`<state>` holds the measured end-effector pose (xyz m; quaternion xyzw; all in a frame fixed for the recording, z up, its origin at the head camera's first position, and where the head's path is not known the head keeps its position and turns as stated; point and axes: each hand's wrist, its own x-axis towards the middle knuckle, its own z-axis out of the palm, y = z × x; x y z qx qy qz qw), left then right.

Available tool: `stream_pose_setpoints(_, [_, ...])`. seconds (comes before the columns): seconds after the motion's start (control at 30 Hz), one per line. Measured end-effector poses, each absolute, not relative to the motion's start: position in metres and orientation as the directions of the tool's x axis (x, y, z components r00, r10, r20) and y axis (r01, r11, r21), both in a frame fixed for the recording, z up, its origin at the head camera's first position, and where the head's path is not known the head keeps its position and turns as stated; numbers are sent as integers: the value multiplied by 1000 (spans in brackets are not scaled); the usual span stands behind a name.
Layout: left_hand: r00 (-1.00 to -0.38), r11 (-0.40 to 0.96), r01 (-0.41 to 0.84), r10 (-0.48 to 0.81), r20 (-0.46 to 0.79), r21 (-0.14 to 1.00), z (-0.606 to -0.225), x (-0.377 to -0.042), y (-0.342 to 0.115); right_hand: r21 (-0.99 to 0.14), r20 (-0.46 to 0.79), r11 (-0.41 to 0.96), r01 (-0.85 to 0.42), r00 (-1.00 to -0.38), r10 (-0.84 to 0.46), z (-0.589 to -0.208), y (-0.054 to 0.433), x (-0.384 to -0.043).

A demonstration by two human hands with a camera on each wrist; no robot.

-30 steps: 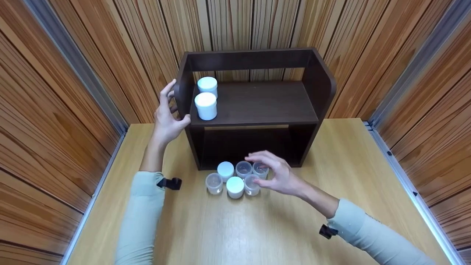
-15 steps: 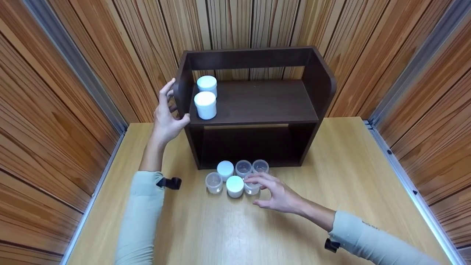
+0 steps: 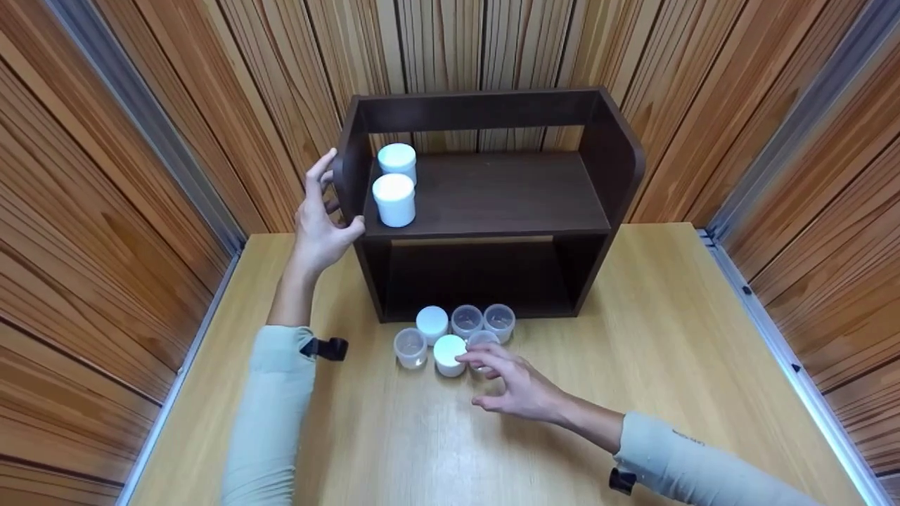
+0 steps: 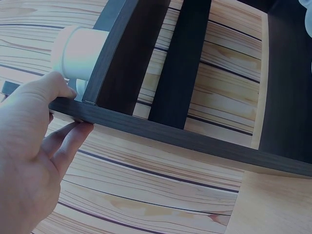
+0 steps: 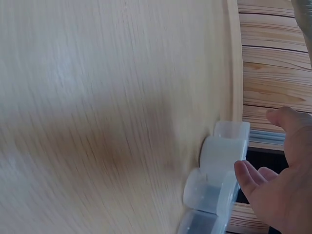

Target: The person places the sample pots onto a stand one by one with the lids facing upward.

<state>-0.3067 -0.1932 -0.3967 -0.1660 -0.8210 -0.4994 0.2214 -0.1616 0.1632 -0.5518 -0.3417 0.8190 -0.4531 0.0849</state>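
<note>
Dark shelf unit [image 3: 520, 200] stands upright on the tabletop [image 3: 394, 436]; all places relative to it. Left hand [image 3: 322, 232] grips its left side panel: thumb on the front edge, fingers round the outer face. Right hand [image 3: 519, 392] is in front of the unit, over the near row of containers; thumb and fingers apart with a gap between, not closed on anything. Fingertips overlap the near white-lidded jar [image 3: 447, 357] in the head view; can't tell if they touch it.

Six containers in two rows just in front of the unit, all upright. Row nearer the unit, left to right: far white-lidded jar [image 3: 432, 322], then two clear cups [image 3: 466, 320]. Row farther from the unit: another clear cup [image 3: 410, 347] at left, the near jar in the middle, a partly hidden clear cup [image 3: 483, 340] at right, under the right hand.

On the unit's upper shelf, left end: front white jar [image 3: 394, 204], with rear white jar [image 3: 397, 160] right behind. Wood-plank wall [image 3: 439, 42] behind the unit.
</note>
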Motion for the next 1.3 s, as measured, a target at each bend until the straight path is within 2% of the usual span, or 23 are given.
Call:
stream_pose_setpoints(0.4, [-846,430,499,53,531,752,-398,-306,-193,-837,135,358,-413,-790,-598,-566,157,-163])
stream_pose_setpoints(0.73, [-839,431,509,55,541,745,-398,-307,-193,-827,141,382,-413,-810,-570,-577,153,-173])
stream_pose_setpoints(1.3, [-838,430,512,59,543,744,-399,-307,-194,-853,141,342,-393,-806,-574,-594,143,-190])
